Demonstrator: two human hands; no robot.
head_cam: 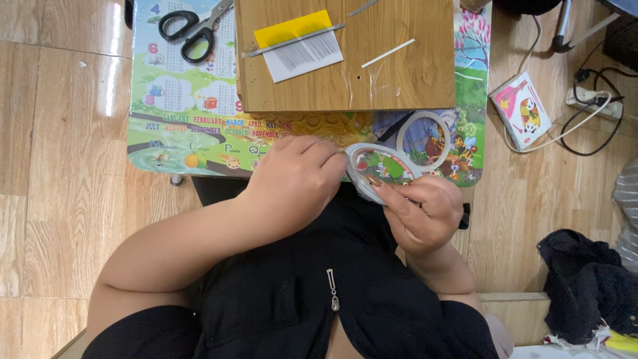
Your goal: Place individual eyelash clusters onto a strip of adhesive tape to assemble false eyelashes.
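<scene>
Below you lies a light wood-plank floor (60, 133) with a bright glare streak at the upper left. A small table (173, 126) with a colourful printed top carries a wooden board (412, 73). To your right, a white power strip (588, 100) with dark cables sits near a heap of dark cloth (585, 279).

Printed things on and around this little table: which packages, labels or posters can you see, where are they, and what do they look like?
Table mat: a colourful printed chart with cartoon pictures, covering the tabletop.
Yellow card: a yellow rectangle on the wooden board, over a white striped sheet.
Small pack: on the floor to the right, rectangular, pink and white with cartoon figures.
</scene>
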